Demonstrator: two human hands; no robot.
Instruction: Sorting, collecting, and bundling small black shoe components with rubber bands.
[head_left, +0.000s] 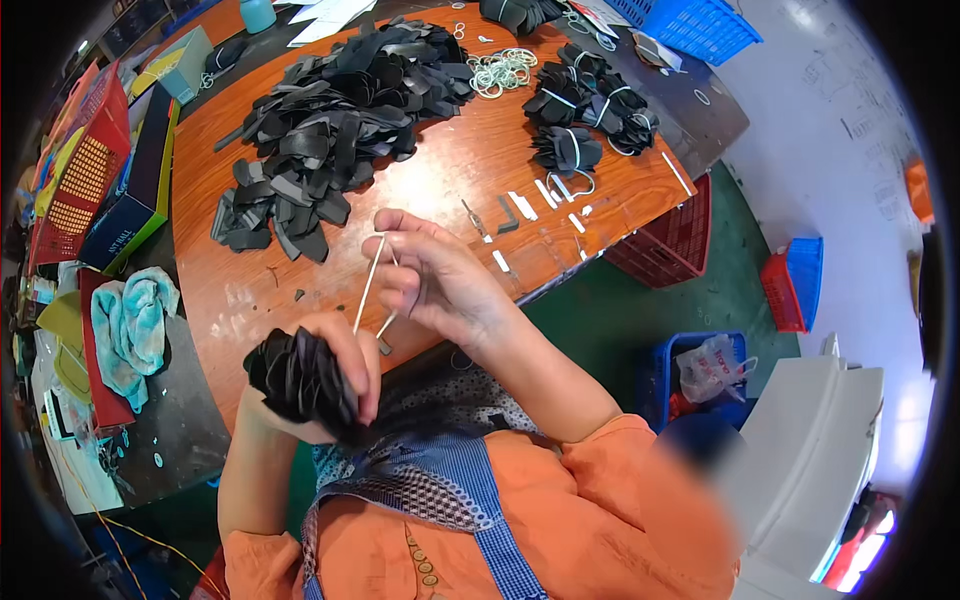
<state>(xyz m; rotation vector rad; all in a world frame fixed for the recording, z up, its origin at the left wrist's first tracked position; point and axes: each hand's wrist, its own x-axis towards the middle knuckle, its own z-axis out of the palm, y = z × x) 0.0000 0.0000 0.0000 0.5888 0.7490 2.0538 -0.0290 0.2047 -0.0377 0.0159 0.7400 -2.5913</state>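
Observation:
My left hand (345,350) is wrapped round a thick bundle of black strips (300,377), held close to my body above the table's near edge. Up and to the right of it, my right hand (432,270) pinches a pale rubber band (369,283). The band is stretched between that pinch and the left hand; where it meets the bundle is hidden by my left fingers. Beyond both hands lies a large loose pile of black strips (345,120). Several banded bundles (568,150) sit at the far right of the table.
A heap of pale rubber bands (502,72) lies beside the pile. Small white pieces (523,206) are scattered on the wooden table (205,290) at right. At left stand a red basket (85,170) and a teal cloth (135,335). A blue bin (655,385) is below right.

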